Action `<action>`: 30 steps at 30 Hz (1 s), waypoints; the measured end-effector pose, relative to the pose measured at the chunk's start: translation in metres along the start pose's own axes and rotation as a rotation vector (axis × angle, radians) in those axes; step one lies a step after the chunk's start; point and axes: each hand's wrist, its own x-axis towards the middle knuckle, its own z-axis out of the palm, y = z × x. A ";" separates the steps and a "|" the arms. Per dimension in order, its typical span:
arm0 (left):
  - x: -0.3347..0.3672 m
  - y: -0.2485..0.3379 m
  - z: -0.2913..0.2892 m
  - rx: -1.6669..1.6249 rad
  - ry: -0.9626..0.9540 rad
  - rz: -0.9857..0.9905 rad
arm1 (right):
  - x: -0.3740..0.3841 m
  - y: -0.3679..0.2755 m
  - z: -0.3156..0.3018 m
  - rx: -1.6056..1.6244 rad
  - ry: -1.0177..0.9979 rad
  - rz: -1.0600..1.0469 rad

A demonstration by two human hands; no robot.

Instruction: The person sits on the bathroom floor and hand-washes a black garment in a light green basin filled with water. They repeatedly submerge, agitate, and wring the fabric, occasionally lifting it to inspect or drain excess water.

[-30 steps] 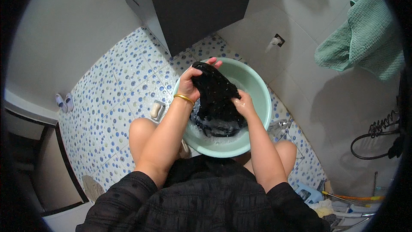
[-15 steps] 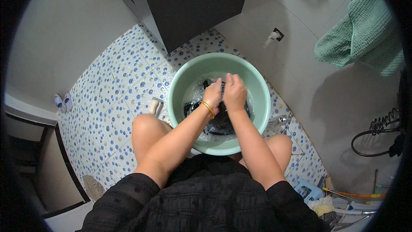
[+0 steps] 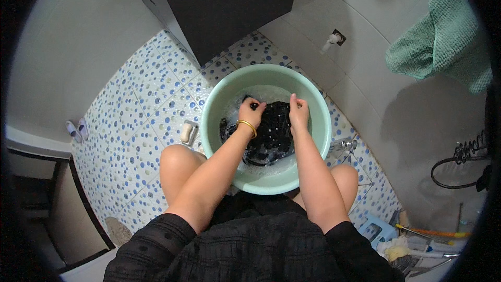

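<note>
A black cloth garment [image 3: 274,128] with white specks, dots or suds, is spread in a pale green basin [image 3: 213,151] of sudsy water. My left hand [image 3: 251,113], with a gold bangle at the wrist, is closed on the cloth's upper left part. On the other side, my right hand [image 3: 299,113] pinches the cloth's right edge. Between the two hands the fabric is stretched out above the water. Lower folds of it lie wet in the suds.
Left of the basin a pale soap bar [image 3: 186,132] rests in a dish on the dotted tile floor [image 3: 141,104]. A dark cabinet [image 3: 229,5] stands beyond. A wall tap [image 3: 334,39] and hanging green towel [image 3: 443,39] are at right. A blue plastic stool [image 3: 377,231] sits lower right.
My hands were close together over the middle of the basin. Now they are apart, the right one further right, with the black cloth spread between them.
</note>
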 end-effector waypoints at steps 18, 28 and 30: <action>0.025 -0.023 0.001 -0.923 -0.257 -0.297 | -0.114 -0.044 0.035 -0.195 -0.097 -0.905; -0.003 0.018 -0.014 -0.665 -0.296 -0.314 | -0.109 -0.041 0.021 -0.394 -0.094 -0.895; -0.032 0.054 -0.013 -0.423 -0.216 -0.306 | -0.072 -0.037 0.015 -0.468 0.025 -0.710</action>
